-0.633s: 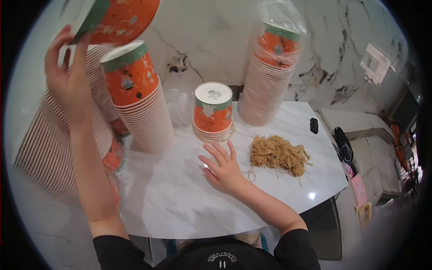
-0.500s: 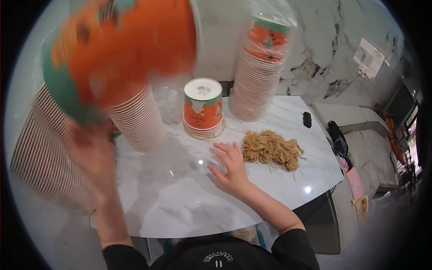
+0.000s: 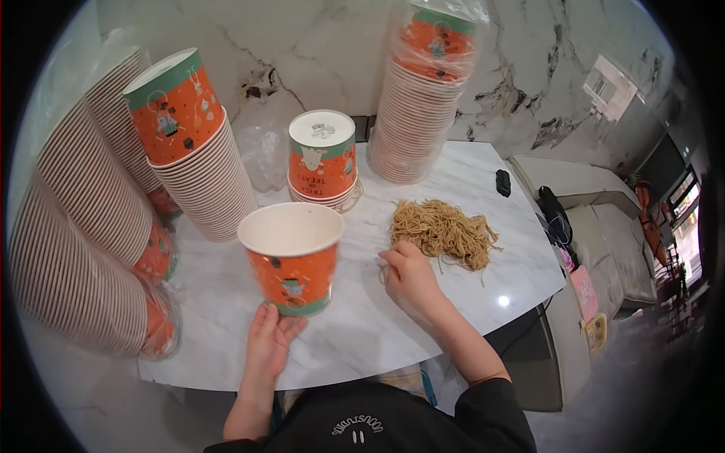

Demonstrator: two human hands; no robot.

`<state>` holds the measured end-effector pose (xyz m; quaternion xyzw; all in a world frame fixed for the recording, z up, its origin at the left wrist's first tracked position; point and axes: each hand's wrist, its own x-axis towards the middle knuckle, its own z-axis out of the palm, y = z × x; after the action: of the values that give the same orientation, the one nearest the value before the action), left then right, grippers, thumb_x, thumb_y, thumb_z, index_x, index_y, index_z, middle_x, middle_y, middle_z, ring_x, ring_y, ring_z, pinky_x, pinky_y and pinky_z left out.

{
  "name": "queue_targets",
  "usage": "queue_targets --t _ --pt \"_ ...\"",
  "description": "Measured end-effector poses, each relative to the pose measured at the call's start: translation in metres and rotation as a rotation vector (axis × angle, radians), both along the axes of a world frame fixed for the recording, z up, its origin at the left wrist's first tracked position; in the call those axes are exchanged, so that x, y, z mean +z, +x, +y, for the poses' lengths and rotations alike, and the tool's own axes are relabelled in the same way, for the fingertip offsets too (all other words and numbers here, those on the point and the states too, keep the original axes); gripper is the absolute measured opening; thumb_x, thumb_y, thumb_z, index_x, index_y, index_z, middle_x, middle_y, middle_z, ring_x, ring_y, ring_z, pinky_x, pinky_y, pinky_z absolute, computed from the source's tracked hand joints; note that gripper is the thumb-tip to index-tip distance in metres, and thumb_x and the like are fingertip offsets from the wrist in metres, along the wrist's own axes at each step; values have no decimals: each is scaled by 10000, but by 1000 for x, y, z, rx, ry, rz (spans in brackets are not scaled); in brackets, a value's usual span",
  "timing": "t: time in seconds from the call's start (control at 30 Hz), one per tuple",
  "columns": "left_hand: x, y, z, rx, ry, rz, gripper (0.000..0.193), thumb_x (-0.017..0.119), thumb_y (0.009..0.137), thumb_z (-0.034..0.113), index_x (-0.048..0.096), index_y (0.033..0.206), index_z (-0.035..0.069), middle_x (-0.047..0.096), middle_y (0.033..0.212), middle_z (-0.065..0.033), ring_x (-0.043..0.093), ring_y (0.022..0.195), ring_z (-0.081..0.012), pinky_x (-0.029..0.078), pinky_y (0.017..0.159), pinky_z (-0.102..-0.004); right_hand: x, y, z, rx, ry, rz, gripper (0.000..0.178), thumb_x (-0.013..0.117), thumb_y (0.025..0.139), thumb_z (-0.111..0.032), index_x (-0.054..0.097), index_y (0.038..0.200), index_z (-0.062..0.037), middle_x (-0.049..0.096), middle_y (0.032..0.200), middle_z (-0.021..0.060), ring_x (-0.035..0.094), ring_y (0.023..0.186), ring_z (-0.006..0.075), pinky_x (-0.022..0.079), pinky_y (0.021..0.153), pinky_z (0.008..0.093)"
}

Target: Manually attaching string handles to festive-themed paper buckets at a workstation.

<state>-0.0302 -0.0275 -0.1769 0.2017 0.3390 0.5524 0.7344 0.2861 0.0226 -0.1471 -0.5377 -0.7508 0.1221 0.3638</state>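
Observation:
An orange paper bucket [image 3: 293,273] with a white inside and a green base band is upright, its open mouth facing up. My left hand [image 3: 270,338] grips it low down, thumb at the base and fingers partly hidden under it. At the left edge of a tangled heap of tan cords [image 3: 444,235], my right hand [image 3: 411,273] has its fingers curled together; what is pinched in them is too small to make out. Farther back stands a short upside-down stack of matching buckets [image 3: 322,155], with a loop of cord hanging at its lower right.
A tall upside-down bucket stack [image 3: 208,181] stands at back left, beside several plastic-wrapped stacks [image 3: 91,181]. Another wrapped stack [image 3: 419,113] is against the marble wall. A small black object [image 3: 503,183] lies on the marble-look table [image 3: 362,332]. A grey sofa [image 3: 612,234] stands at right.
The bucket has come down from high at the upper left to low in front of me, now mouth up. My right hand has closed its spread fingers beside the cords.

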Motion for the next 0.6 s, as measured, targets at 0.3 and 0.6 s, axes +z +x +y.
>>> queue_targets --t 0.3,0.6 --pt "-24 5 -11 -12 -21 167 200 483 1123 234 486 1213 56 660 1217 -154 733 1056 -286 616 934 -416 -24 -3 -17 -161 4 -342 139 664 870 -32 710 1000 -24 621 937 128 628 908 337 531 768 451" --pt "-3 -8 -25 -119 -31 505 306 572 1083 208 465 1279 -1 675 1100 -159 748 934 -258 616 801 -330 14 -19 -37 -62 136 -54 62 688 865 -3 670 919 -30 651 920 97 646 868 293 522 741 392"
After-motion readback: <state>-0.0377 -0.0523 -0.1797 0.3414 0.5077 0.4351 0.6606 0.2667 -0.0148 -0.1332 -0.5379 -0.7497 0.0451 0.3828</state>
